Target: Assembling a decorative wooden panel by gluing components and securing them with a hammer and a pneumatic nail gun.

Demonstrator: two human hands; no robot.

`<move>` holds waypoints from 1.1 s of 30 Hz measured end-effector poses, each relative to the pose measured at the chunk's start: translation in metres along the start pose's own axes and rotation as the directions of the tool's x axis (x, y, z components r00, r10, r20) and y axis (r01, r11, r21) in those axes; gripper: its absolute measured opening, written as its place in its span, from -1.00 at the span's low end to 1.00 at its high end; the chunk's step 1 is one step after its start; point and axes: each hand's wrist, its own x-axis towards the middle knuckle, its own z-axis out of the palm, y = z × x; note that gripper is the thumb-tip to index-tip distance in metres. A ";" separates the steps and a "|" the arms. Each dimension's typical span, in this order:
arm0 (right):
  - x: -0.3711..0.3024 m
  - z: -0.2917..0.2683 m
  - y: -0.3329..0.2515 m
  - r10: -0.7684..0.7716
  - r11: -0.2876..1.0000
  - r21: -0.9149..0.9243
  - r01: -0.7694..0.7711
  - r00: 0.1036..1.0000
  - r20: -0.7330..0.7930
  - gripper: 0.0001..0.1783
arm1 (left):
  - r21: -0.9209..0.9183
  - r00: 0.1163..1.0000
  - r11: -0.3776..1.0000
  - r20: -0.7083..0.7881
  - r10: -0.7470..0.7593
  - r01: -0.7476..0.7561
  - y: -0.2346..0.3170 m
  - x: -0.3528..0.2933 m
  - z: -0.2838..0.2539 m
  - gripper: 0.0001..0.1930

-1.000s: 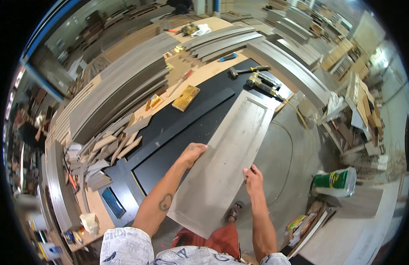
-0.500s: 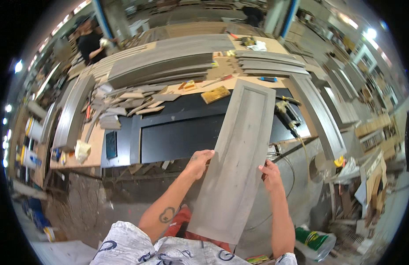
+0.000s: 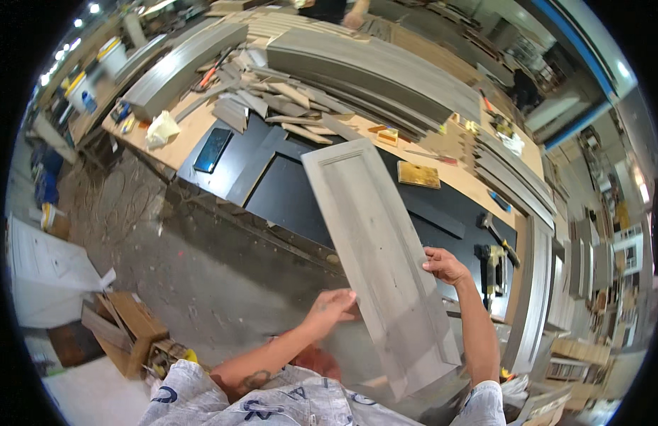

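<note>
A long grey wooden cabinet door with a recessed centre panel (image 3: 386,241) is held up at a tilt in front of me, its far end over the bench. My right hand (image 3: 446,265) grips the door's right edge, thumb on the face and fingers behind. On the opposite edge, my left hand (image 3: 333,311) holds it lower down, thumb at the rim, with its other fingers partly hidden. Under the far end lies a black panelled door (image 3: 290,188) on the workbench. A yellow sanding block (image 3: 418,175) rests just right of the grey door's top.
A phone (image 3: 212,150), a hammer (image 3: 501,240) and a nail gun (image 3: 493,273) lie on the black door. Behind are a heap of wood offcuts (image 3: 279,99) and stacked grey boards (image 3: 371,71). A cardboard box (image 3: 127,330) stands on the floor at left.
My view has turned left. The grey door now leans the other way, its top toward the left. Both hands still hold its edges. A cardboard box has come into view at left.
</note>
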 end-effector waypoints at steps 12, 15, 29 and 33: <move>0.131 -0.068 -0.074 0.368 0.886 -0.430 -0.173 0.826 0.427 -0.49 | -0.355 0.986 0.930 -0.161 0.037 -0.092 -0.062 0.040 0.076 -0.66; 0.149 -0.077 -0.072 0.383 0.862 -0.489 -0.138 0.808 0.448 -0.50 | -0.373 0.972 0.908 -0.200 0.125 -0.193 -0.073 0.056 0.085 -0.69; -0.001 -0.127 -0.118 -0.607 0.794 -0.257 0.551 0.749 -0.265 -0.63 | -0.246 0.888 0.945 -0.452 0.085 -0.216 -0.016 0.101 0.094 -0.54; -0.115 -0.149 -0.007 -0.496 0.846 -0.213 0.489 0.573 -0.652 -0.68 | -0.333 0.949 0.931 -0.314 0.038 -0.148 0.001 0.111 0.105 -0.51</move>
